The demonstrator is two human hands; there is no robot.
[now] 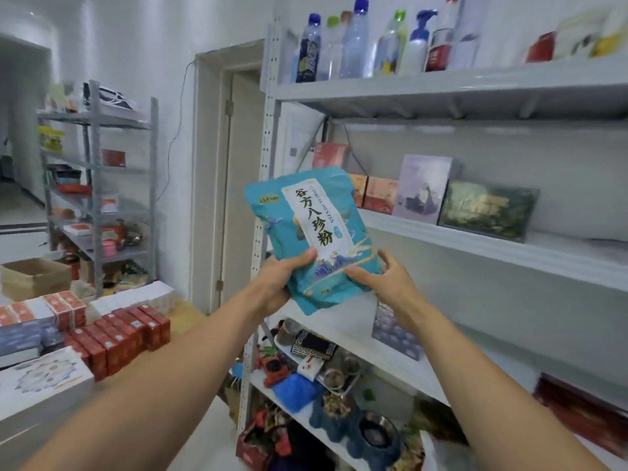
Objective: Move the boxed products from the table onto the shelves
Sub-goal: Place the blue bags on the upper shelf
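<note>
You are holding the pouch (312,229) up at the shelf (492,254), left hand (277,283) and right hand (385,283) gripping its lower corners; the next move is likely calling for standing it beside the boxes (424,188).

Teal pouch (312,232) with white label, tilted, held up before grey shelves (475,239), red boxes (125,338) in rows on desk (187,311) at left

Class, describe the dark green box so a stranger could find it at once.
Find the grey shelving on the right, then the shelf below the bottles. The dark green box stands last in the row, right of a lilac box; it alone is dark and wide.
</note>
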